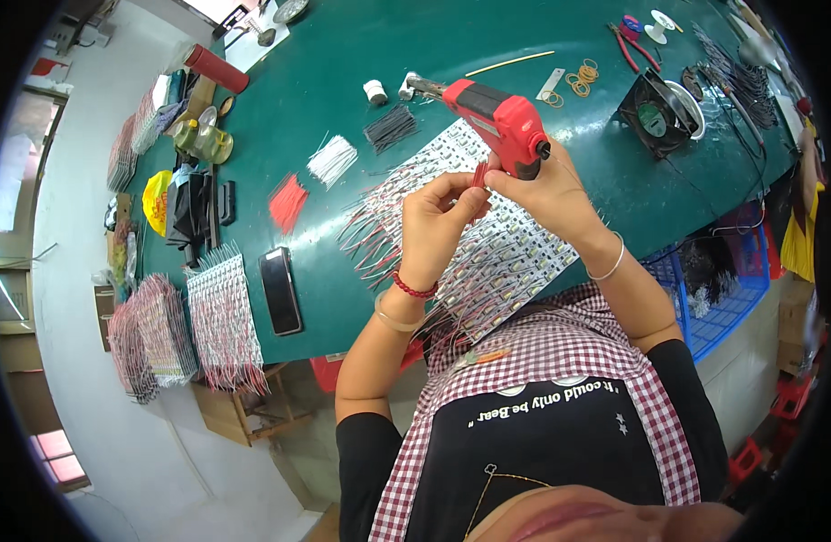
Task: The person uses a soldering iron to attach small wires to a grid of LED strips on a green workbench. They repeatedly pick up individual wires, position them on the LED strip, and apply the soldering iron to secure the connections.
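My left hand (pixel 433 212) pinches a small bundle of short red wires (pixel 479 177) between thumb and fingertips. Close against it, my right hand (pixel 551 194) is closed around the grip of a red and black gun-shaped soldering tool (pixel 492 113). The tool's metal front end points to the far left. My right thumb reaches the red wires; the fingers behind the grip are partly hidden. Beneath both hands lies a broad sheet of small white circuit boards (pixel 510 262) in rows, with red and dark wires fanning out along its left edge.
Loose piles of red wires (pixel 289 203), white wires (pixel 332 161) and black wires (pixel 391 128) lie left. A phone (pixel 281 291) rests near finished wired panels (pixel 224 312). Rightward are rubber bands (pixel 582 79), pliers (pixel 634 50), a black fan (pixel 655 110) and a blue basket (pixel 727 294).
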{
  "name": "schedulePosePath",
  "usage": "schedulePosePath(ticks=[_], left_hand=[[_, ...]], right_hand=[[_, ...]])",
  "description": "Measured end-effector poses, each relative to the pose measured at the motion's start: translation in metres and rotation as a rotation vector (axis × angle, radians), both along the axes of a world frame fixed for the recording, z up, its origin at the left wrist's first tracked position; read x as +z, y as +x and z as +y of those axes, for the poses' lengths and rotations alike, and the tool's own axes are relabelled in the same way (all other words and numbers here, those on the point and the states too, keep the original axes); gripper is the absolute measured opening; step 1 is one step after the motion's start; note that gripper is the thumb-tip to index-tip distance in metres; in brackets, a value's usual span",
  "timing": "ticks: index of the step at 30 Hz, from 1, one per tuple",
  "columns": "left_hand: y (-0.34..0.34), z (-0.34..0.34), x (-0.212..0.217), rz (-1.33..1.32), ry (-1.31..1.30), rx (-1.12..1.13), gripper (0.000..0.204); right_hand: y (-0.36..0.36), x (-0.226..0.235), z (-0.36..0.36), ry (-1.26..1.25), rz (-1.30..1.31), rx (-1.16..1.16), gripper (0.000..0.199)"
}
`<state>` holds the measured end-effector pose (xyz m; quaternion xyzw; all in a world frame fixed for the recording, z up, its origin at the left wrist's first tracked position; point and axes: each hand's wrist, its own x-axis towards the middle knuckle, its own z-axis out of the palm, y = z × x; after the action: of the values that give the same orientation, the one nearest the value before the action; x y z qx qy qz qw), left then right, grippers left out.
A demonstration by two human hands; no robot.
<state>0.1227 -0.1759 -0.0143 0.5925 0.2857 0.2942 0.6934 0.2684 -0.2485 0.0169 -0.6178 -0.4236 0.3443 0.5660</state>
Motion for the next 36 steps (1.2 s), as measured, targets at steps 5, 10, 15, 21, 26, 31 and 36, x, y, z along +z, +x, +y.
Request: schedulePosePath(ticks=[5,10,15,21,26,31,36], left_hand=[[-0.025,0.015,-0.002,0.222,0.469,0.237,0.011],[-0.133,0.117,-0.06,0.794,1.152,0.673,0.008],[-0.182,0.16,-0.098,1.04,1.278,0.721,0.007],[-0.184,0.166,-0.107,1.066,1.364,0.724,0.003],[-0.184,0.165,-0.107,1.041,1.372,0.722,0.004],[-0.18,0.16,-0.095,0.984,1.323,0.713,0.007],[-0.12,0.11,-0.051,0.1,0.036,0.426,0.017]], right_hand=[[-0.005,-0.004,-0.008,0.046,0.078,-0.047,0.016],[0.014,0.002,-0.039,0.067,0.201,-0.163,0.038],[0.023,-0.003,-0.047,0.091,0.296,-0.188,0.038],[0.031,-0.001,-0.057,0.121,0.269,-0.238,0.039],[0.038,0.002,-0.06,0.142,0.257,-0.249,0.039],[0.04,0.003,-0.062,0.175,0.294,-0.264,0.039],[0.026,0.011,-0.054,0.075,0.363,-0.258,0.039]])
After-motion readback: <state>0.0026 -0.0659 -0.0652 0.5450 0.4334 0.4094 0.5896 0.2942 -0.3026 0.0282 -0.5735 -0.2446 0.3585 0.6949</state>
